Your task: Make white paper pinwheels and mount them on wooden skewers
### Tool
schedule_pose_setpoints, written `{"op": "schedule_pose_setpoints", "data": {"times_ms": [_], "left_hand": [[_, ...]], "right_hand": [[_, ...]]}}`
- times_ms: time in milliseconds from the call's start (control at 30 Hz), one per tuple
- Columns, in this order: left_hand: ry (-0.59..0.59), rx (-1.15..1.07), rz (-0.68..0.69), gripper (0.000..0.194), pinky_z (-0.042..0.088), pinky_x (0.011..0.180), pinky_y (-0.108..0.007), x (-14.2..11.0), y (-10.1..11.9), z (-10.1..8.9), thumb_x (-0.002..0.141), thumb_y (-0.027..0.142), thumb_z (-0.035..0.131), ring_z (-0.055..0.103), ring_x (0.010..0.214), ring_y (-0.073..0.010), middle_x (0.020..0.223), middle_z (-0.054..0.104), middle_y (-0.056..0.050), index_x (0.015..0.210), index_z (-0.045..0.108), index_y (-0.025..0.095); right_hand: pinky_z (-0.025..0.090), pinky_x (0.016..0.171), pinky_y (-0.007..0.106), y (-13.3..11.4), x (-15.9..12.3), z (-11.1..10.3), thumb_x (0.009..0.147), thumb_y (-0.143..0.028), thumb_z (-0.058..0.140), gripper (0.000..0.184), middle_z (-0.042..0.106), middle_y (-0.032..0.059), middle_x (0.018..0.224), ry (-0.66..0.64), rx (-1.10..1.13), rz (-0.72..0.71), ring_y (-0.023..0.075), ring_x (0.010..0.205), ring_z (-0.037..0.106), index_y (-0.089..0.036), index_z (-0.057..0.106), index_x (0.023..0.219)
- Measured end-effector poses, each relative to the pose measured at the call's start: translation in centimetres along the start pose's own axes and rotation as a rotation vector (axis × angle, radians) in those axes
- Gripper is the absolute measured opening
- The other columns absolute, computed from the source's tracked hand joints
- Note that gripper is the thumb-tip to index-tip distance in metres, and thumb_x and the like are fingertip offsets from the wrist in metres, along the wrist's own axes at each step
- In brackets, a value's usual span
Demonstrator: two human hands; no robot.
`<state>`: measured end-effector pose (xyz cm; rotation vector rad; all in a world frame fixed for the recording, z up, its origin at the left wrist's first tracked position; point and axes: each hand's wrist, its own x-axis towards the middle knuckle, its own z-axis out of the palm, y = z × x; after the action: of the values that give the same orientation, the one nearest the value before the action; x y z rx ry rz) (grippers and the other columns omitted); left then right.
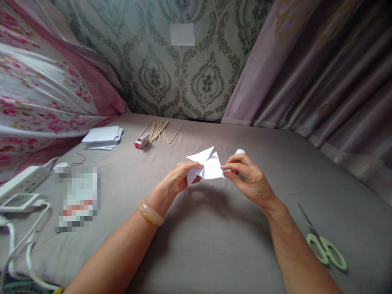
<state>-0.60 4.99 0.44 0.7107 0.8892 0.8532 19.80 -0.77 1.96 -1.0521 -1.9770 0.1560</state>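
A piece of white paper, cut into pointed flaps like a paper pinwheel, is held up above the grey cloth. My left hand pinches it near its middle, with the thumb on top and part of the paper curling below the fingers. At the paper's right edge, the fingertips of my right hand are closed on a corner. Just behind my right hand a small white round object is partly hidden. Green-handled scissors lie with blades parted to the right of my right forearm.
Thin wooden sticks lie scattered beside a small red and white box at the back. A stack of white paper is farther left. A power strip, white cables and a blurred-out packet occupy the left side.
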Motion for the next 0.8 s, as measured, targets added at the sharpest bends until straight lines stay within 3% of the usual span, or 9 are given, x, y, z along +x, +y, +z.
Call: {"op": "schedule_pose_setpoints", "data": {"times_ms": [433,633,800], "left_hand": [[0.025,0.144,0.053,0.012,0.04,0.048,-0.024,0.0,-0.4,0.2,0.055,0.015,0.078,0.054,0.053,-0.013,0.061,0.063,-0.005,0.059,0.066,0.016],[-0.007,0.184,0.116,0.012,0.032,0.044,-0.022,-0.1,-0.8,0.6,0.056,0.018,0.078,0.048,0.046,-0.0102,0.053,0.06,-0.004,0.054,0.067,0.015],[-0.041,0.219,0.126,0.016,0.033,0.047,-0.023,-0.3,-1.2,0.8,0.055,0.024,0.08,0.049,0.048,-0.0101,0.057,0.062,-0.003,0.058,0.068,0.014]], "right_hand": [[0.052,0.079,0.034,-0.1,-0.1,0.2,0.092,-0.026,0.054,0.013,0.058,0.0059,0.101,-0.076,-0.002,0.039,0.0177,0.092,0.061,-0.022,0.066,0.091],[0.052,0.082,0.033,-0.5,0.0,0.5,0.093,-0.024,0.052,0.011,0.061,0.0065,0.102,-0.093,0.013,0.054,0.0178,0.095,0.062,-0.021,0.063,0.092],[0.05,0.084,0.033,-0.9,0.0,1.0,0.093,-0.02,0.051,0.009,0.062,0.0057,0.097,-0.11,-0.007,0.038,0.0179,0.093,0.062,-0.021,0.061,0.092]]}}
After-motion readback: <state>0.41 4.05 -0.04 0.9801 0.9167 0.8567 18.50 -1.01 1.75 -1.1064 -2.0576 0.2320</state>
